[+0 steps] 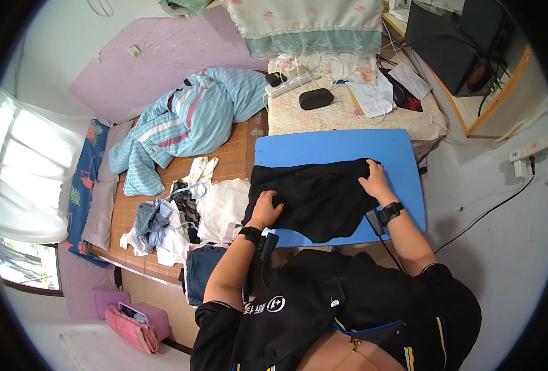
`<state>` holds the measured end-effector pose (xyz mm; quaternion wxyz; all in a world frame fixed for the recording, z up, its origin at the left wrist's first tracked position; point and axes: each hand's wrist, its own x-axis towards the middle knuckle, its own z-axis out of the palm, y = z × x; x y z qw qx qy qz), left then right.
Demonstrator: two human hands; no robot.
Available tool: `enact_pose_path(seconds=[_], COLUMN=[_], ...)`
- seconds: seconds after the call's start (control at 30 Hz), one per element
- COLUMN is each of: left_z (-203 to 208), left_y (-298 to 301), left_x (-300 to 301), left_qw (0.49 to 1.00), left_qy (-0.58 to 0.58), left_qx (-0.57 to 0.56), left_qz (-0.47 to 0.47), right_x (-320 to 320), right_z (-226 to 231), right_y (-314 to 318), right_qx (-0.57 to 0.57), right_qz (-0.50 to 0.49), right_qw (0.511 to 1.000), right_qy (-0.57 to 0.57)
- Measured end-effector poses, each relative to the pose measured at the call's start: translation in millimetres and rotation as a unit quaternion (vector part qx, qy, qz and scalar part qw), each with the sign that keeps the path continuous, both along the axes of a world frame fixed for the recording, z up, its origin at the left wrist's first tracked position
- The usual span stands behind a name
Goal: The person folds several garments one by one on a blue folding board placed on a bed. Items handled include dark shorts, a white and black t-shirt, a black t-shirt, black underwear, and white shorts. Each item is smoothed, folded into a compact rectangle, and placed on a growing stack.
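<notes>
A black garment (317,201) lies spread out on a blue tabletop (348,143) in front of me; its exact kind does not show. On its left part rests my left hand (266,211), thumb and fingers apart. My right hand (376,182) touches the garment's far right corner, with the thumb spread from the fingers, and part of the cloth's edge is hidden beneath it. Both wrists wear black bands with small devices attached.
Left of the table, a bed with a brown mat (233,145) carries piled clothes (162,226), a white garment (223,210) and a blue striped quilt (206,114). Beyond the table are a power strip (288,85), a black oval case (316,99) and papers (373,98). A cable (490,216) hangs at right.
</notes>
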<state>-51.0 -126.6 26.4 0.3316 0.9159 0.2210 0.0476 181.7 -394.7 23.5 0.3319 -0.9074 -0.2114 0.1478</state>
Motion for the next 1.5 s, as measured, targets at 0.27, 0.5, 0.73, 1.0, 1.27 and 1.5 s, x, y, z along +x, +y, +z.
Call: enact_pose_path(seconds=[0.27,0.5,0.73,1.0,1.27,1.5], left_z=[12,2,11,143,24,-4], left_y=[-25,-54,14,-19,-9,-15], left_x=[48,95,122,135,22,-28], left_qw=[0.991,0.966,0.976,0.933,0.926,0.930], left_qy=[-0.021,0.154,0.043,-0.311,0.001,0.077], left_qx=[0.034,0.077,-0.210,0.024,0.016,0.212], left_qz=[-0.131,-0.192,-0.038,-0.182,-0.377,-0.291], right_x=[-62,-131,-127,-100,-80,-70], right_z=[7,-16,-25,-41,-20,7], right_y=[-22,-23,-29,-42,-30,-22], right_qx=[-0.014,-0.028,-0.148,0.019,0.122,0.186], right_qz=[0.099,0.349,0.339,0.161,0.009,0.014], right_qw=[0.981,0.930,0.928,0.985,0.985,0.966], right_qy=[-0.168,-0.111,0.034,0.061,0.124,0.180])
